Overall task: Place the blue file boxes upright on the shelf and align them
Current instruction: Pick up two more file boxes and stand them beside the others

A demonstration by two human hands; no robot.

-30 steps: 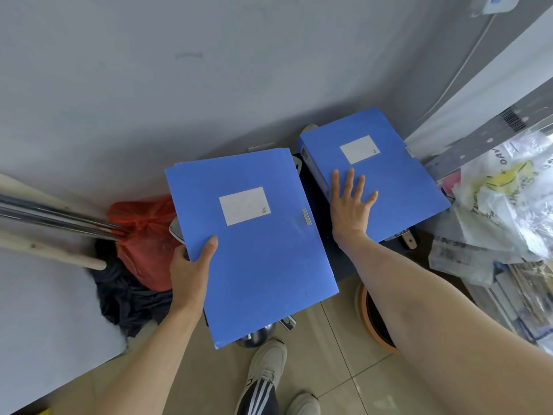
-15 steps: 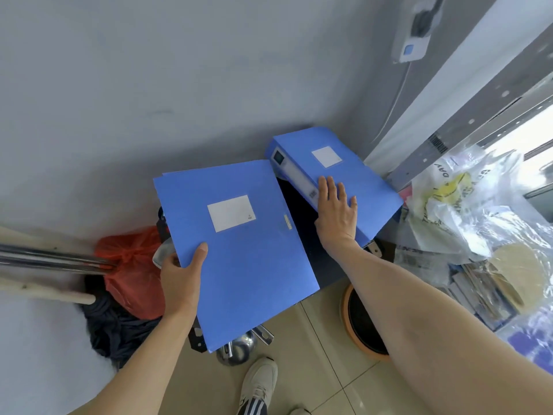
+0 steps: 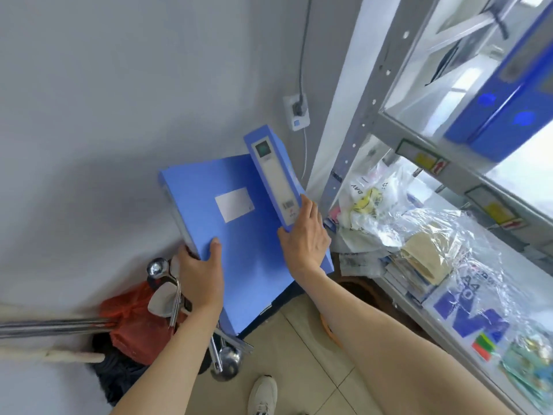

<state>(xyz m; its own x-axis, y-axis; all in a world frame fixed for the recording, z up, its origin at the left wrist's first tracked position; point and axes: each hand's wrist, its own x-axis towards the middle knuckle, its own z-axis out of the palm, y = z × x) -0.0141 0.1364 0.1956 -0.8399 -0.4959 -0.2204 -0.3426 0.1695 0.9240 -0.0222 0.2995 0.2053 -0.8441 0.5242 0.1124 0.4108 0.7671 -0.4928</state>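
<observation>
Already two file boxes (image 3: 505, 94) on shelf (image 3: 425, 136)

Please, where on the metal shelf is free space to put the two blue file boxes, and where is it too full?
The upper shelf board looks bare to the left of the standing blue file boxes, up to the grey upright post. The lower shelf is crowded with plastic bags and stacked papers; only its far strip looks free.
</observation>
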